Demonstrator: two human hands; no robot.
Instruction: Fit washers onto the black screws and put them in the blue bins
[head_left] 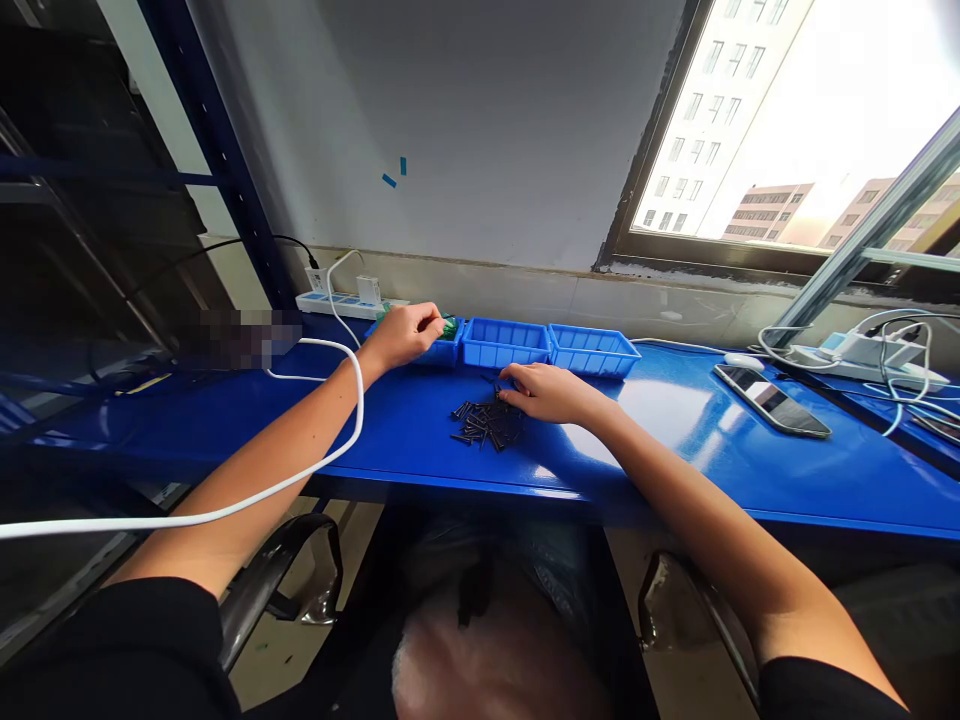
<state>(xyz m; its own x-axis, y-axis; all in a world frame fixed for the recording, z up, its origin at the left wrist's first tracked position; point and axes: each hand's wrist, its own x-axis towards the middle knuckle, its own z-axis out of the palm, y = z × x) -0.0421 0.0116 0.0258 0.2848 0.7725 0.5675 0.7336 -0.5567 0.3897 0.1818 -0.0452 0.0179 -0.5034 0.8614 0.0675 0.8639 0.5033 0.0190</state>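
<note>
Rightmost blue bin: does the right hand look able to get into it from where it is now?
Likely yes. The right hand is close by at the dark screws, the rightmost bin is open-topped, and nothing visible stands between hand and bin.

Phone (772,400), window (750,130), blue tape (389,181) on wall (495,130)

screws (478,428) are heaped on the table (409,425) before three bins (506,354) set in a row; a phone (772,400) is placed to their right, a power strip (346,304) behind-left.
</note>
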